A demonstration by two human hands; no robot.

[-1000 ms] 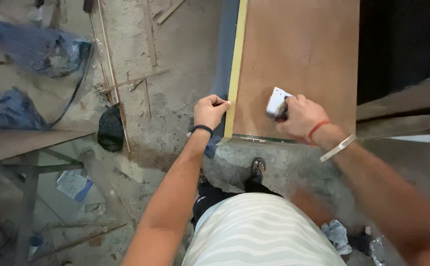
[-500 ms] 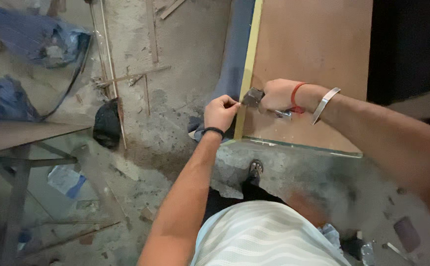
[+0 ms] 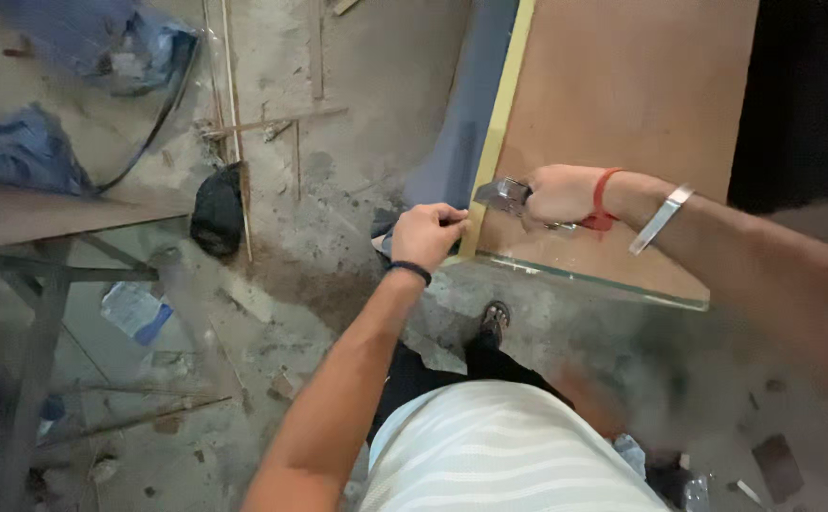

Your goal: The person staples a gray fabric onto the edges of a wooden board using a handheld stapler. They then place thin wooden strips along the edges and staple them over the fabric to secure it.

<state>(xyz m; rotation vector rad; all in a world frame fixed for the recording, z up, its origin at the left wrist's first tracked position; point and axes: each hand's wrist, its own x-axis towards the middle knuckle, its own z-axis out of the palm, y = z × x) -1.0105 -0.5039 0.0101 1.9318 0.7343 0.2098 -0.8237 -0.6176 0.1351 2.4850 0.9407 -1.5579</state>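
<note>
Metal tool (image 3: 501, 195) sits right at the board's (image 3: 623, 114) left edge, against the yellow strip (image 3: 501, 123), clenched in the right hand (image 3: 558, 193). Left hand (image 3: 428, 235) is just beside it, fingers pinched on the strip's lower end near the board's corner. The board's near edge runs pale and glassy toward the right. Left of the strip, a grey panel (image 3: 461, 133), then open, dusty floor (image 3: 357, 95) with loose sticks (image 3: 272, 123), a black bag (image 3: 217, 209) and blue cloth (image 3: 25, 156). One foot (image 3: 495, 320) stands below the corner.
</note>
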